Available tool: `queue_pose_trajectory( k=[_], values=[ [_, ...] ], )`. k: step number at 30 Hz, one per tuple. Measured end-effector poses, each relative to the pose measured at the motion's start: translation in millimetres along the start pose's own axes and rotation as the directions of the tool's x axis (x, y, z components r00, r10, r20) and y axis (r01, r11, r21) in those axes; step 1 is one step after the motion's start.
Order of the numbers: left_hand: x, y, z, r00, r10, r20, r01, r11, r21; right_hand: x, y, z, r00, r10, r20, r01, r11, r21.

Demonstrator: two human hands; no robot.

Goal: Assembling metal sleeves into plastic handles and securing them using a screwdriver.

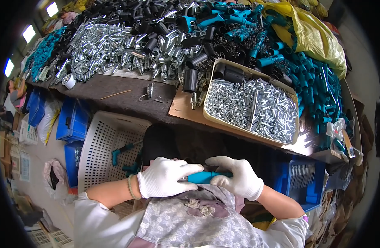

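Over the lap | teal tube (pixel 203 177) spans both grips | left hand (pixel 163 177), right hand (pixel 235 177) clasp its ends (gloved)

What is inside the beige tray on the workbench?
The beige tray holds a heap of small silver metal tubes, with black tubes at its far corner. The tray's bottom is covered.

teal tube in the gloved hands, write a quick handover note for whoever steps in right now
Left hand: gloved, closed round one end of the teal tube.
Right hand: gloved, gripping the other end, over the lap.
Parts: tray of small silver pieces on the bench ahead; teal tubes pile right.
Done: a few teal pieces lie in the white basket at left.
Left: large piles remain.
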State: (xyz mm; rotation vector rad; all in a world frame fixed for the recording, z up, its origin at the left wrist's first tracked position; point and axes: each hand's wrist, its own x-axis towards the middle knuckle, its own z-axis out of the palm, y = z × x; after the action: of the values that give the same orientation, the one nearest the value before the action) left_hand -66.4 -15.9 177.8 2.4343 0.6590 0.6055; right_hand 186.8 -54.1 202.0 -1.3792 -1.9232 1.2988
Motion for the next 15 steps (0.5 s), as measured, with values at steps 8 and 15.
queue_pose_trajectory(
  k=[8, 15],
  values=[
    [-4.3, 4.5, -5.9, 1.0, -0.011, 0.004, 0.012, 0.998, -0.066, 13.0, -10.3, -8.9, 0.941, 0.216, 0.26, -0.266, 0.947, 0.178],
    [-10.9, -9.6, -15.8, 0.997, 0.013, -0.072, -0.016, 0.999, -0.034, 60.5, -26.9, 9.8, 0.965, 0.018, 0.261, -0.044, 0.994, 0.095]
  ],
)
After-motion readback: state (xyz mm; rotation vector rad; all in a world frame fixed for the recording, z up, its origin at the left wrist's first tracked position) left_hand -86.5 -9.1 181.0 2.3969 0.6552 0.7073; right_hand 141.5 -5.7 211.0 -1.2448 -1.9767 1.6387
